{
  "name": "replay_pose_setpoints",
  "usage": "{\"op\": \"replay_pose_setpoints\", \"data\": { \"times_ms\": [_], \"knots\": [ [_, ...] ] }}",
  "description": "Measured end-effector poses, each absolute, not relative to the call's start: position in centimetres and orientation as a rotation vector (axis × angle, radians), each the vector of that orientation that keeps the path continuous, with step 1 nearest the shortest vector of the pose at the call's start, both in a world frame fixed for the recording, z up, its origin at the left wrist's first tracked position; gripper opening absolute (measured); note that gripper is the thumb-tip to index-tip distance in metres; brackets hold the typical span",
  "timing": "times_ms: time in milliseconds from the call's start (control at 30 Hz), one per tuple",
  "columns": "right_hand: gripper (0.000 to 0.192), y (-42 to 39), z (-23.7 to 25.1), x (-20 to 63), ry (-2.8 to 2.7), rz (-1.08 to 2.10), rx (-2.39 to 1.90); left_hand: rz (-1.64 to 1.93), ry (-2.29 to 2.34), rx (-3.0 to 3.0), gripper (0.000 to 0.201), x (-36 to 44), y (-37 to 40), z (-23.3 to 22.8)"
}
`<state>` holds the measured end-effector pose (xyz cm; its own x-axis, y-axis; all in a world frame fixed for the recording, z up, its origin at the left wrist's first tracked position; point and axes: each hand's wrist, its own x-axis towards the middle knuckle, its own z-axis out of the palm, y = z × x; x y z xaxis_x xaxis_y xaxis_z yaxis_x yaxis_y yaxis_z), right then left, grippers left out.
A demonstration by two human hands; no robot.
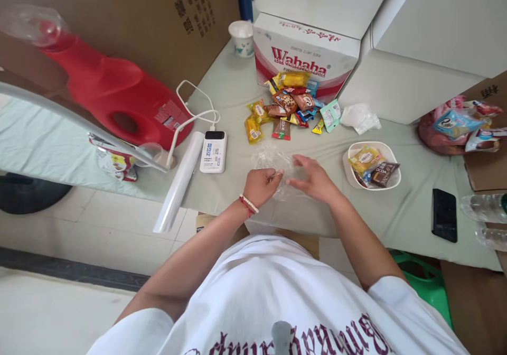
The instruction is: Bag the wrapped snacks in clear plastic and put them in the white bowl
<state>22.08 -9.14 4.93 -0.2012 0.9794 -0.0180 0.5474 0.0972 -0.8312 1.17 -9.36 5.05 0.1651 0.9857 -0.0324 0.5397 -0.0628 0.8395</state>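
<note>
Both my hands hold a clear plastic bag [273,160] on the grey-green table [407,212]. My left hand [261,185], with a bead bracelet at the wrist, pinches the bag's near edge. My right hand [312,179] grips the bag's right side with fingers pointing left. A pile of wrapped snacks [287,106] lies just beyond the bag. To the right stands a white bowl [350,178] with a few snack packs in it.
A Wahaha carton [304,54] and white boxes stand at the back. A power bank [214,151], a roll of clear bags [180,183], a red jug [114,96], a paper cup [241,37], a black phone [444,215] and a snack bag [459,125] surround the work area.
</note>
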Motion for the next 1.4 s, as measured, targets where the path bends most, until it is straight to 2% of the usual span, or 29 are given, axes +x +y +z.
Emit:
{"op": "replay_pose_setpoints", "data": {
  "times_ms": [67, 100, 233, 333, 433, 500, 567, 667, 767, 867, 967, 1000, 1033, 1133, 1167, 1267, 1300, 1333, 1400],
  "knots": [
    [0.031, -7.8, 3.6, 20.8, -1.692, 1.146, -1.507, 0.813, 1.492, 1.67, 0.055, 0.4, -9.7, 4.9],
    [0.026, -7.5, 2.8, 20.5, -1.559, 1.208, -1.526, 0.857, 1.53, 1.628, 0.054, -0.4, -9.9, 4.6],
    [0.023, -7.5, 0.8, 21.1, -0.961, 1.279, -1.603, 0.981, 1.801, 1.341, 0.048, -4.8, -11.3, 2.6],
    [0.022, -8.4, 0.6, 21.9, -0.904, 1.287, -1.643, 0.874, 1.951, 1.382, 0.035, -7.0, -12.7, 1.6],
    [0.021, -9.0, 1.0, 21.9, -1.035, 1.256, -1.643, 0.8, 1.9, 1.819, 0.072, -6.4, -13.2, 2.2],
    [0.021, -9.1, 1.5, 21.8, -1.099, 1.222, -1.63, 0.715, 1.769, 2.092, 0.083, -4.9, -12.5, 2.9],
    [0.023, -9.1, 1.8, 21.9, -1.118, 1.195, -1.621, 0.615, 1.67, 2.203, 0.074, -3.3, -11.3, 3.1],
    [0.026, -9.3, 1.8, 23.1, -1.11, 1.16, -1.637, 0.505, 1.605, 2.094, 0.028, -2.1, -9.3, 2.3],
    [0.027, -10.1, 1.4, 25.3, -1.226, 1.101, -1.75, 0.625, 1.707, 1.793, 0.028, -2.2, -8.1, 1.0],
    [0.033, -11.4, 1.7, 27.1, -1.605, 0.931, -1.854, 0.746, 1.737, 1.62, 0.025, -2.6, -8.0, 0.3],
    [0.066, -11.9, 2.9, 27.2, -2.017, 0.736, -1.704, 0.735, 1.646, 1.596, 0.024, -2.4, -8.2, 0.3],
    [0.072, -11.8, 3.3, 26.8, -2.114, 0.715, -1.615, 0.736, 1.616, 1.586, 0.025, -2.2, -8.3, 0.4],
    [0.07, -11.6, 3.5, 26.2, -2.178, 0.726, -1.528, 0.747, 1.585, 1.567, 0.028, -2.1, -8.5, 0.5],
    [0.03, -10.2, 3.2, 24.4, -2.102, 0.865, -1.399, 0.809, 1.486, 1.516, 0.038, -1.7, -8.9, 0.9],
    [0.024, -9.7, 2.8, 24.0, -1.998, 0.923, -1.417, 0.821, 1.474, 1.544, 0.041, -1.6, -9.1, 1.1],
    [0.027, -8.6, 1.5, 23.3, -1.53, 1.151, -1.55, 0.776, 1.526, 1.797, 0.071, -1.7, -9.8, 1.3],
    [0.027, -8.3, 1.2, 23.3, -1.365, 1.225, -1.583, 0.746, 1.55, 1.869, 0.076, -1.9, -10.0, 1.2],
    [0.028, -8.1, 1.0, 23.4, -1.223, 1.281, -1.608, 0.725, 1.568, 1.895, 0.069, -2.0, -10.0, 0.9],
    [0.028, -7.9, 0.7, 23.9, -1.046, 1.314, -1.645, 0.746, 1.57, 1.776, 0.036, -2.3, -9.7, 0.3]
  ]
}}
